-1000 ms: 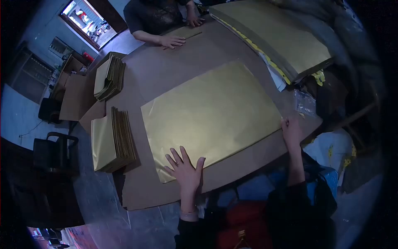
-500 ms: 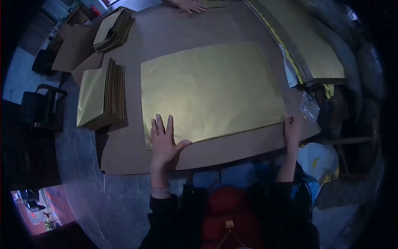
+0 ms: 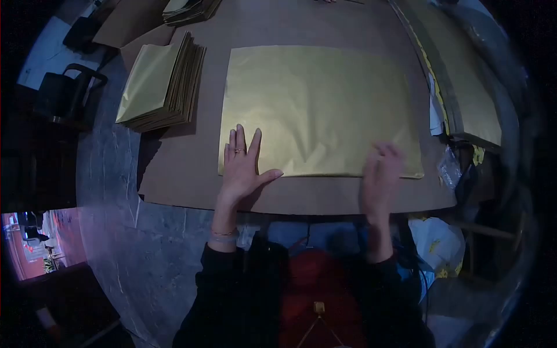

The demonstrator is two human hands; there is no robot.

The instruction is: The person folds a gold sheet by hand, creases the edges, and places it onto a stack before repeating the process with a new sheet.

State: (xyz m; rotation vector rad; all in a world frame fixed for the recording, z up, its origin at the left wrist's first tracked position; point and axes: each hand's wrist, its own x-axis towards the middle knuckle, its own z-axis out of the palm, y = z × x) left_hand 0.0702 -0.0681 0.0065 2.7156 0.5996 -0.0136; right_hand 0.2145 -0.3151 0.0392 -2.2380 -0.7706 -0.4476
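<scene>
A large gold-coloured sheet of paper [image 3: 325,104] lies flat on the brown cardboard-topped table [image 3: 301,194]. Small creases show near the middle of its near edge. My left hand [image 3: 243,165] rests on the sheet's near left corner, palm down with the fingers and thumb spread. Over the near edge, towards the right corner, is my right hand [image 3: 383,177]. Motion blurs its fingers, which look bent; whether they touch the paper or hold anything cannot be made out.
A thick stack of folded gold paper [image 3: 154,87] stands at the left, another stack [image 3: 190,10] behind it. A long pile of gold sheets [image 3: 464,81] lies along the right, with clear plastic [image 3: 449,167] nearby. Part of another person's hand shows at the far edge.
My right hand has left the sheet's near right corner and moved left along the near edge. Creases have appeared in the paper. My left hand stays spread on the left corner; the view has shifted.
</scene>
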